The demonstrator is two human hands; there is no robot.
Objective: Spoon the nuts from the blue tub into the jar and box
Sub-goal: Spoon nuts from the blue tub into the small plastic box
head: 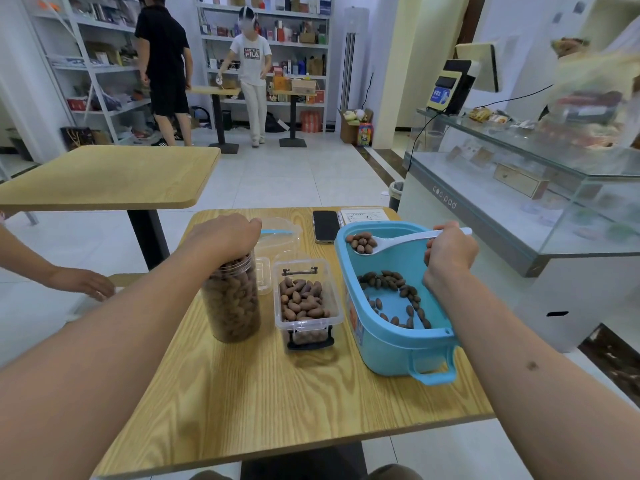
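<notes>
A blue tub stands on the right of the wooden table, with a scatter of brown nuts on its bottom. My right hand grips the handle of a white spoon; the spoon's bowl carries several nuts above the tub's far left rim. A tall clear jar, almost full of nuts, stands at the left, and my left hand rests curled over its top. Between jar and tub sits a clear plastic box partly filled with nuts.
A clear lid with a blue strip and another clear lid lie behind the jar. A phone and a paper sheet lie at the table's far edge. Another person's hand reaches in at the left. A glass counter stands at the right.
</notes>
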